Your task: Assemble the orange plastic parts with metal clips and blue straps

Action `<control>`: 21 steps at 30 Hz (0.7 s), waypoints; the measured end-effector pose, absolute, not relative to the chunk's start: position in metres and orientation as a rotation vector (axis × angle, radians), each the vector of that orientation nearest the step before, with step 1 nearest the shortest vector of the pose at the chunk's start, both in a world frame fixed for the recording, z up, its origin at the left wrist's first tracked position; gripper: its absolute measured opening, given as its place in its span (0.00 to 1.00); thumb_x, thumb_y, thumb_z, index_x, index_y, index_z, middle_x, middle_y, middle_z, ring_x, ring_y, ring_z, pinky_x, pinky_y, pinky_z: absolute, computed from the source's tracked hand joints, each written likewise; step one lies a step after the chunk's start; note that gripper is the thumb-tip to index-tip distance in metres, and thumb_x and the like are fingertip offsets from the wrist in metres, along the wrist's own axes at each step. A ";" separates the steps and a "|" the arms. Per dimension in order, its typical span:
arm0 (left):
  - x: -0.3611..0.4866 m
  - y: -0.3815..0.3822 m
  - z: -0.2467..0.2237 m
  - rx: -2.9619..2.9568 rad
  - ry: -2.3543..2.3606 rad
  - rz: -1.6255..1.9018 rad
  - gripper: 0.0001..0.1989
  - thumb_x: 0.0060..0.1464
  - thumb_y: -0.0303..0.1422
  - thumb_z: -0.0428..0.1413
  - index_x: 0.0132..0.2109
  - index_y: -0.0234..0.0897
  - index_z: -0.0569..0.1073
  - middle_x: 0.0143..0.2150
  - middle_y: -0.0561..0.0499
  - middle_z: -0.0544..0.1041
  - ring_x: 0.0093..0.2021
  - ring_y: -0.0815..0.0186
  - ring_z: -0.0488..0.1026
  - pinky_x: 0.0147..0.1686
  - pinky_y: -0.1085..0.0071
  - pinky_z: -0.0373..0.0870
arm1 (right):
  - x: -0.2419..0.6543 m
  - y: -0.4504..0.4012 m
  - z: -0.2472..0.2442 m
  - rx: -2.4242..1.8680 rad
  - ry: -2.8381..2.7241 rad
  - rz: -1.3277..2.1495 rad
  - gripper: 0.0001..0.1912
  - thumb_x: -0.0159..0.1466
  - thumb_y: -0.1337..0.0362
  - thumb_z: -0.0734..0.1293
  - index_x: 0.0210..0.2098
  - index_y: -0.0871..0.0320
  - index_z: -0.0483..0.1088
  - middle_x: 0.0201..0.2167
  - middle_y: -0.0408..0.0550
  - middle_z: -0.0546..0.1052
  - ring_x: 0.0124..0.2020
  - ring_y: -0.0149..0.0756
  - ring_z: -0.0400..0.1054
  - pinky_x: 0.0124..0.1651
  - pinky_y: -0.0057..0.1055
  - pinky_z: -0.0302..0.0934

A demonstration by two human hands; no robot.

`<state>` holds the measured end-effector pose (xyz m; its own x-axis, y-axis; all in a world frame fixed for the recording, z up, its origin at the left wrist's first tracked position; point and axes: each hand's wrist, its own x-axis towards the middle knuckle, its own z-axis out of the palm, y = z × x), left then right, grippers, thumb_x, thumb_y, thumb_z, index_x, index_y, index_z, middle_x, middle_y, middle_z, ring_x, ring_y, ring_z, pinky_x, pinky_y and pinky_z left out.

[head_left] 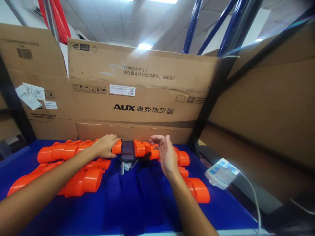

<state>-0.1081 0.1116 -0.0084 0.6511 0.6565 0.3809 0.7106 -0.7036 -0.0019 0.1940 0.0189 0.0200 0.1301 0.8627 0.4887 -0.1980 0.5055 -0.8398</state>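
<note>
My left hand reaches over a back row of orange plastic tube-like pieces. Its fingers curve over the end piece, with the thumb on the near side. Just right of it stands a dark, flat-screened device. My right hand is raised in front of the right-hand orange pieces, palm turned left and fingers loosely apart, with nothing seen in it. Small whitish bits lie in front of the device. Dark blue strips run toward me on the blue surface.
A tall cardboard sheet stands behind the blue table. More orange pieces lie front left and others front right. A white box with blue buttons and a cable is at the right edge, near a dark post.
</note>
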 end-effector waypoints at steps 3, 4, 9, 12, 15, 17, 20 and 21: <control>-0.114 0.115 -0.016 -2.728 -1.134 -0.499 0.43 0.41 0.41 0.68 0.65 0.39 0.67 0.55 0.38 0.73 0.54 0.45 0.70 0.55 0.55 0.62 | 0.193 0.019 0.020 -0.697 -1.198 0.870 0.28 0.70 0.39 0.56 0.39 0.54 0.77 0.44 0.51 0.81 0.49 0.47 0.72 0.53 0.43 0.64; -0.115 0.117 -0.018 -2.725 -1.143 -0.459 0.44 0.41 0.41 0.68 0.65 0.39 0.66 0.56 0.38 0.73 0.54 0.44 0.70 0.56 0.54 0.62 | 0.193 0.019 0.019 -0.702 -1.197 0.870 0.28 0.69 0.39 0.56 0.39 0.54 0.77 0.44 0.51 0.81 0.49 0.47 0.72 0.53 0.43 0.63; -0.116 0.122 -0.022 -2.719 -1.173 -0.231 0.48 0.47 0.46 0.66 0.71 0.38 0.58 0.60 0.35 0.71 0.58 0.43 0.68 0.57 0.54 0.62 | 0.193 0.019 0.019 -0.719 -1.185 0.887 0.30 0.68 0.37 0.56 0.38 0.54 0.77 0.44 0.50 0.80 0.49 0.47 0.71 0.52 0.41 0.62; -0.116 0.122 -0.024 -2.734 -1.209 -0.191 0.52 0.48 0.49 0.64 0.73 0.39 0.52 0.62 0.35 0.69 0.59 0.42 0.68 0.58 0.54 0.61 | 0.193 0.019 0.019 -0.727 -1.203 0.882 0.30 0.68 0.36 0.56 0.36 0.54 0.77 0.43 0.50 0.80 0.49 0.47 0.71 0.50 0.40 0.62; -0.121 0.120 -0.022 -2.776 -1.259 -0.198 0.56 0.47 0.53 0.63 0.75 0.41 0.46 0.67 0.34 0.66 0.63 0.41 0.65 0.60 0.52 0.59 | 0.193 0.017 0.020 -0.739 -1.218 0.878 0.30 0.68 0.37 0.56 0.35 0.53 0.76 0.42 0.49 0.80 0.48 0.46 0.71 0.50 0.40 0.62; -0.129 0.119 -0.015 -2.812 -1.282 -0.204 0.58 0.47 0.55 0.63 0.76 0.41 0.44 0.70 0.35 0.63 0.66 0.40 0.63 0.62 0.52 0.58 | 0.193 0.017 0.020 -0.739 -1.224 0.876 0.30 0.68 0.37 0.55 0.35 0.53 0.76 0.42 0.49 0.80 0.48 0.46 0.71 0.50 0.40 0.62; -0.145 0.120 -0.004 -2.835 -1.323 -0.193 0.57 0.47 0.53 0.62 0.76 0.41 0.45 0.72 0.36 0.61 0.68 0.41 0.61 0.64 0.51 0.56 | 0.193 0.017 0.020 -0.736 -1.230 0.874 0.30 0.68 0.37 0.55 0.35 0.53 0.76 0.43 0.50 0.80 0.49 0.47 0.71 0.51 0.40 0.62; -0.151 0.120 -0.001 -2.829 -1.355 -0.185 0.56 0.47 0.52 0.63 0.76 0.41 0.46 0.71 0.36 0.62 0.68 0.41 0.61 0.64 0.51 0.56 | 0.192 0.017 0.020 -0.736 -1.231 0.875 0.30 0.68 0.37 0.55 0.35 0.53 0.76 0.44 0.50 0.80 0.49 0.47 0.71 0.51 0.40 0.62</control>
